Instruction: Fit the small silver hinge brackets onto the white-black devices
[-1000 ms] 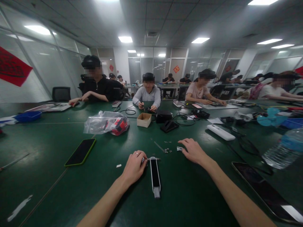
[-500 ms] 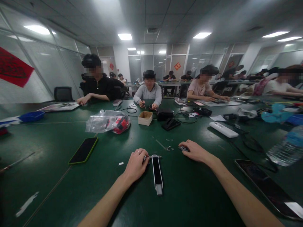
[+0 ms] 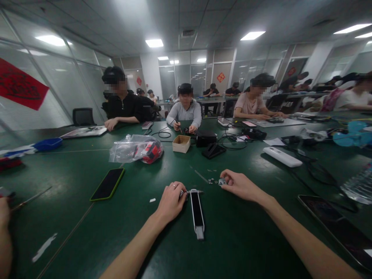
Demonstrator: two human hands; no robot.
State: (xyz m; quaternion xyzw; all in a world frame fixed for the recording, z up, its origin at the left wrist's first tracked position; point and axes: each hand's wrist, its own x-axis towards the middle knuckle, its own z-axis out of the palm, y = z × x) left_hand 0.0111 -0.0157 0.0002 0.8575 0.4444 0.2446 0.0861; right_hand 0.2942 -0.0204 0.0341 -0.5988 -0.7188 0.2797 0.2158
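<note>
My left hand (image 3: 172, 201) is closed around a small grey part (image 3: 182, 193), mostly hidden under the fingers. It is beside the left end of a thin crossbar (image 3: 195, 191) on a long, narrow piece (image 3: 197, 211) with a white frame and black top. This piece lies flat on the green table, with a grey block at its near end. Slightly above the table, my right hand (image 3: 238, 184) pinches a small grey block-like part (image 3: 222, 182) between thumb and fingers. Several tiny pale pieces (image 3: 213, 181) lie just left of that part.
A green-edged phone (image 3: 107, 184) lies left, a dark phone (image 3: 334, 228) right. Farther back are a plastic bag (image 3: 124, 149) with red items, an open box (image 3: 181, 144), a black stand (image 3: 213, 151) and a white case (image 3: 282, 156). At the left edge, another person's hand (image 3: 4, 221) is near a thin rod (image 3: 31, 198).
My right hand has raised and turned the grey part, so more of it shows. My left hand stays by the crossbar. Another person's hand has appeared at the left edge. The view has shifted slightly.
</note>
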